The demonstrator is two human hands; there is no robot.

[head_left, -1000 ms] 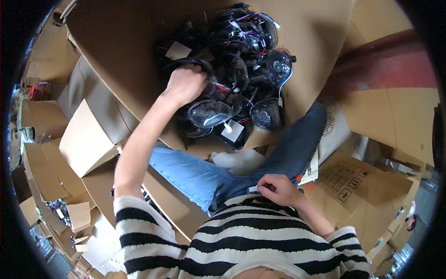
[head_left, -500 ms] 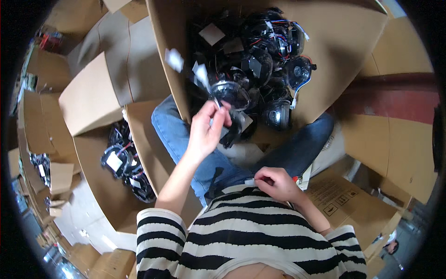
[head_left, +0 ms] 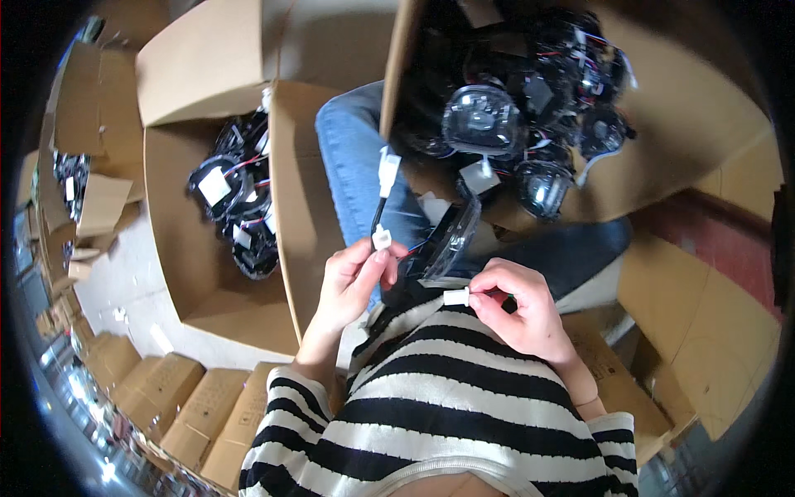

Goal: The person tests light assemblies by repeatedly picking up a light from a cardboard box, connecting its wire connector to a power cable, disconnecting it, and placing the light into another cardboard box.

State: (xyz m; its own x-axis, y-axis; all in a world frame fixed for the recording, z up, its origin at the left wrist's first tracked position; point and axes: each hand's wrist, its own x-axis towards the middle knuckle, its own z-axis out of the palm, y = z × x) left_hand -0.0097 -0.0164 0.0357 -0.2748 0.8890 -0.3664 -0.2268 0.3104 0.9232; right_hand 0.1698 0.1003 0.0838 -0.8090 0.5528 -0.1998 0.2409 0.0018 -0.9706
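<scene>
Our left hand (head_left: 352, 277) has carried 1 lamp (head_left: 443, 248) to mid-frame, pinching its wire connector (head_left: 382, 238); right hand (head_left: 517, 306) pinches another white plug (head_left: 456, 296).

Open brown cartons of lamp parts, with white tags, are seen around the seated person.

One open cardboard box (head_left: 207, 240) is set on the floor at the left, its flaps raised; black lamp units with small white square labels (head_left: 214, 185) are held in it. A second, larger brown carton (head_left: 704, 141) is placed at the upper right, filled with dark lamp units, one carrying a white tag (head_left: 479, 176). Closed brown cartons (head_left: 166, 406) are stacked at the lower left.
</scene>
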